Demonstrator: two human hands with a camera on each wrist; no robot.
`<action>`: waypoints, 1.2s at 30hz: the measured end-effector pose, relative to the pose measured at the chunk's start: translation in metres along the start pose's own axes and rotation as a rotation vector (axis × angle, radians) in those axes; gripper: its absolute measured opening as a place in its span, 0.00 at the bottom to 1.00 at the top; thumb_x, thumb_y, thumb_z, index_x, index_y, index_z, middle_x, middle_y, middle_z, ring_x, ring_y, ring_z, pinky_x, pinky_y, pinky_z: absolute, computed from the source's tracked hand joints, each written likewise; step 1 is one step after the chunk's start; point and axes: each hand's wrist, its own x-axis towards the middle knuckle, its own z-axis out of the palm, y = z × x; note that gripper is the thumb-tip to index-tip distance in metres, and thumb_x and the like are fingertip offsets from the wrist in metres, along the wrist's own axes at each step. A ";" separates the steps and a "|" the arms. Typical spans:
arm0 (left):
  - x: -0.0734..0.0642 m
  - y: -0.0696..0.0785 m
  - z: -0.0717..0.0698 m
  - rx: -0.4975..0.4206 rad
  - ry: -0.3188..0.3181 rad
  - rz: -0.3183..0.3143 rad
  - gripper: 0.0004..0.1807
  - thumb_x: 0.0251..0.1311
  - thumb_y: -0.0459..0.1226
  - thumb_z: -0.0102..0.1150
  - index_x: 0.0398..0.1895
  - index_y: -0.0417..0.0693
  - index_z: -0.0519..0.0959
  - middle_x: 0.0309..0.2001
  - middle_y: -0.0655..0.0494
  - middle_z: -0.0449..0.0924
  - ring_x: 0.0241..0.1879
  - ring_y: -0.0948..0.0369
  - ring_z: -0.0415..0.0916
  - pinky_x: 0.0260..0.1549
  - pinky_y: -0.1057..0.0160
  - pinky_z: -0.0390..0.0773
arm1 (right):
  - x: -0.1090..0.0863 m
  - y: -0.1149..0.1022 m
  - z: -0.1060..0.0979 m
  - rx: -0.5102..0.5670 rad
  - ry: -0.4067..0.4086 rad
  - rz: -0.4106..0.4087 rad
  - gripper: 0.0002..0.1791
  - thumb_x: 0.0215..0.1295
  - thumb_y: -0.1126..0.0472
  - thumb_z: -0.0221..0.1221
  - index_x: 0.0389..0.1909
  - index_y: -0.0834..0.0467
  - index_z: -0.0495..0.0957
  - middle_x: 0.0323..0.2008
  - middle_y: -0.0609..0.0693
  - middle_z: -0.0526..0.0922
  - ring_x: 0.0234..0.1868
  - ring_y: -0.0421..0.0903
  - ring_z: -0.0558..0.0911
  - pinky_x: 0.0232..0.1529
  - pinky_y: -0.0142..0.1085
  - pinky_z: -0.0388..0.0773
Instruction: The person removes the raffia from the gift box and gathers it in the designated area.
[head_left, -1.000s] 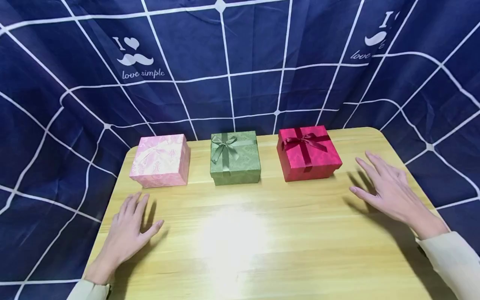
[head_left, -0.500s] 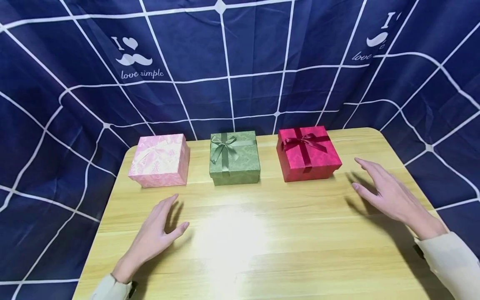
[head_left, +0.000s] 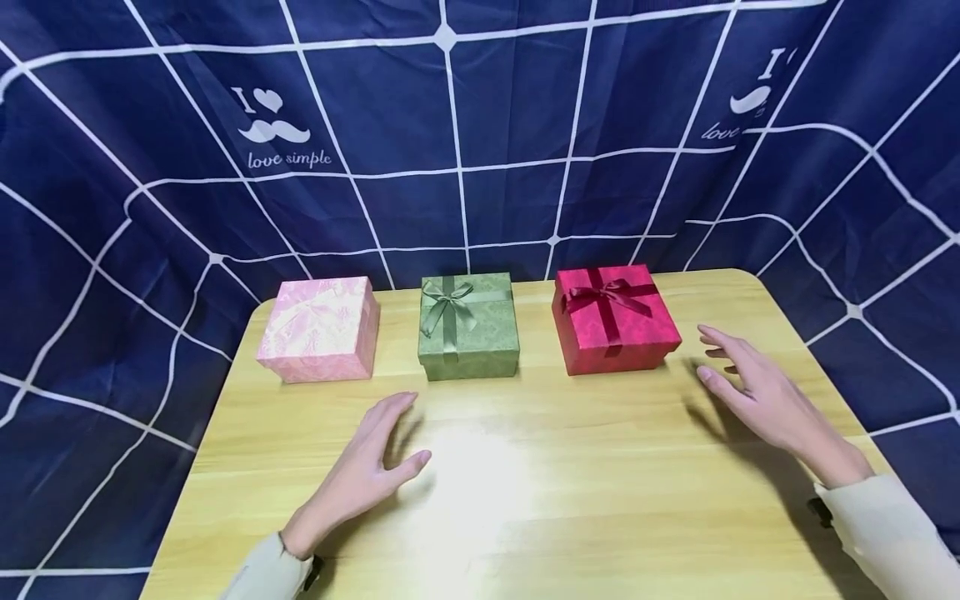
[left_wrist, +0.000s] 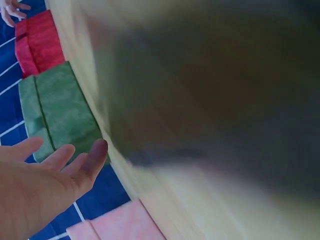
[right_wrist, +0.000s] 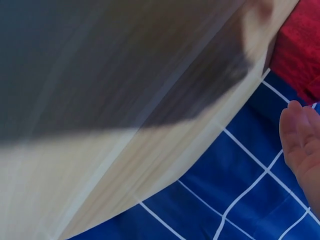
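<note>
**Nothing held, nothing touched**

We find the left hand (head_left: 358,473) and right hand (head_left: 768,400) empty and relaxed. The green gift box (head_left: 483,333) lies ahead and slightly right of the left hand, the nearer one; the red gift box (head_left: 645,325) stands just left of the right hand. The pink gift box (head_left: 318,329) shares the glossy wood-grain surface (head_left: 585,500). All are squarish, patterned, with fabric-like ribbon bows (head_left: 447,302).

Head cam faces fwd/down — wrist cams share red box (head_left: 624,328).
</note>
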 end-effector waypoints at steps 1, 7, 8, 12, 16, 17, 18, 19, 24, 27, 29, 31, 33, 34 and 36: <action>0.002 0.002 0.002 -0.005 -0.003 0.008 0.46 0.70 0.53 0.72 0.85 0.50 0.64 0.80 0.48 0.65 0.79 0.47 0.62 0.72 0.32 0.65 | 0.000 -0.001 0.001 0.010 -0.003 0.001 0.39 0.81 0.61 0.63 0.87 0.45 0.62 0.69 0.61 0.78 0.64 0.43 0.75 0.57 0.13 0.64; 0.015 0.015 0.017 -0.062 -0.033 0.039 0.45 0.70 0.53 0.71 0.86 0.57 0.65 0.80 0.54 0.66 0.78 0.50 0.63 0.71 0.33 0.66 | 0.003 -0.007 0.004 0.044 0.001 0.017 0.37 0.82 0.60 0.61 0.87 0.44 0.62 0.70 0.61 0.77 0.63 0.40 0.76 0.57 0.15 0.66; 0.017 0.018 0.020 -0.076 -0.040 0.039 0.45 0.70 0.53 0.72 0.86 0.57 0.64 0.80 0.54 0.66 0.78 0.51 0.63 0.71 0.33 0.66 | 0.005 -0.008 0.004 0.047 0.003 0.015 0.37 0.82 0.60 0.61 0.87 0.45 0.62 0.70 0.61 0.78 0.63 0.39 0.76 0.56 0.16 0.67; 0.028 0.030 0.035 -0.120 -0.071 0.031 0.46 0.69 0.53 0.71 0.86 0.56 0.64 0.81 0.52 0.65 0.79 0.52 0.63 0.73 0.35 0.64 | 0.014 -0.009 0.006 0.058 0.001 0.009 0.35 0.83 0.60 0.59 0.87 0.46 0.62 0.70 0.62 0.77 0.62 0.40 0.78 0.54 0.18 0.69; 0.040 0.045 0.052 -0.154 -0.115 0.025 0.46 0.70 0.54 0.69 0.87 0.58 0.62 0.81 0.56 0.64 0.79 0.55 0.62 0.73 0.37 0.64 | 0.023 -0.010 0.010 0.076 0.001 0.012 0.34 0.84 0.59 0.58 0.86 0.49 0.62 0.71 0.64 0.77 0.63 0.51 0.78 0.55 0.19 0.68; 0.043 0.049 0.056 -0.164 -0.123 0.025 0.46 0.70 0.55 0.69 0.87 0.60 0.61 0.82 0.57 0.63 0.79 0.56 0.62 0.73 0.37 0.64 | 0.025 -0.010 0.011 0.083 0.003 0.019 0.34 0.84 0.59 0.58 0.86 0.49 0.62 0.71 0.63 0.77 0.63 0.52 0.78 0.55 0.18 0.68; 0.047 0.053 0.060 -0.176 -0.130 0.029 0.46 0.70 0.56 0.69 0.88 0.62 0.61 0.82 0.58 0.62 0.78 0.56 0.62 0.73 0.38 0.65 | 0.027 -0.010 0.012 0.091 0.005 0.025 0.34 0.85 0.59 0.58 0.86 0.49 0.62 0.71 0.63 0.76 0.64 0.53 0.77 0.55 0.17 0.67; 0.051 0.058 0.063 -0.194 -0.135 0.031 0.46 0.71 0.56 0.68 0.88 0.65 0.60 0.82 0.59 0.62 0.78 0.56 0.63 0.73 0.38 0.65 | 0.029 -0.011 0.013 0.098 0.008 0.029 0.33 0.85 0.59 0.57 0.86 0.50 0.62 0.72 0.63 0.76 0.64 0.54 0.77 0.55 0.16 0.66; 0.070 0.073 0.082 -0.273 -0.143 0.039 0.45 0.72 0.58 0.66 0.88 0.71 0.57 0.82 0.63 0.60 0.76 0.52 0.67 0.70 0.39 0.70 | 0.039 -0.012 0.019 0.133 0.011 0.051 0.32 0.86 0.58 0.55 0.86 0.53 0.62 0.72 0.63 0.76 0.65 0.60 0.77 0.55 0.15 0.65; 0.084 0.078 0.094 -0.304 -0.146 0.033 0.45 0.72 0.59 0.63 0.88 0.71 0.56 0.83 0.62 0.60 0.76 0.51 0.67 0.71 0.39 0.69 | 0.045 -0.013 0.022 0.140 0.012 0.055 0.32 0.87 0.58 0.55 0.85 0.55 0.62 0.72 0.65 0.76 0.66 0.64 0.77 0.54 0.15 0.65; 0.093 0.083 0.100 -0.324 -0.148 0.030 0.46 0.72 0.60 0.63 0.89 0.70 0.55 0.82 0.58 0.60 0.77 0.51 0.66 0.71 0.38 0.69 | 0.048 -0.013 0.023 0.141 0.011 0.053 0.32 0.86 0.58 0.56 0.85 0.56 0.62 0.72 0.66 0.76 0.66 0.65 0.77 0.53 0.16 0.66; 0.102 0.087 0.106 -0.340 -0.145 0.021 0.47 0.72 0.60 0.62 0.89 0.70 0.54 0.83 0.57 0.60 0.78 0.51 0.65 0.71 0.37 0.68 | 0.051 -0.013 0.024 0.147 0.008 0.053 0.32 0.86 0.58 0.56 0.85 0.57 0.62 0.72 0.66 0.76 0.66 0.65 0.77 0.52 0.17 0.67; 0.111 0.092 0.113 -0.344 -0.132 0.011 0.48 0.71 0.61 0.62 0.90 0.71 0.52 0.83 0.56 0.60 0.78 0.51 0.66 0.71 0.37 0.68 | 0.053 -0.013 0.025 0.153 0.002 0.055 0.33 0.86 0.58 0.57 0.85 0.57 0.62 0.72 0.67 0.75 0.66 0.65 0.78 0.52 0.18 0.67; 0.115 0.093 0.116 -0.351 -0.123 0.009 0.48 0.71 0.61 0.62 0.90 0.71 0.52 0.82 0.55 0.61 0.77 0.50 0.67 0.70 0.37 0.69 | 0.054 -0.013 0.025 0.154 -0.002 0.056 0.33 0.86 0.57 0.57 0.85 0.56 0.62 0.72 0.67 0.75 0.66 0.65 0.78 0.51 0.18 0.67; 0.123 0.096 0.123 -0.376 -0.102 -0.007 0.49 0.71 0.60 0.63 0.90 0.70 0.51 0.81 0.53 0.63 0.75 0.50 0.69 0.69 0.40 0.72 | 0.056 -0.012 0.025 0.158 -0.009 0.058 0.33 0.86 0.57 0.57 0.86 0.56 0.61 0.73 0.68 0.73 0.65 0.66 0.78 0.51 0.18 0.68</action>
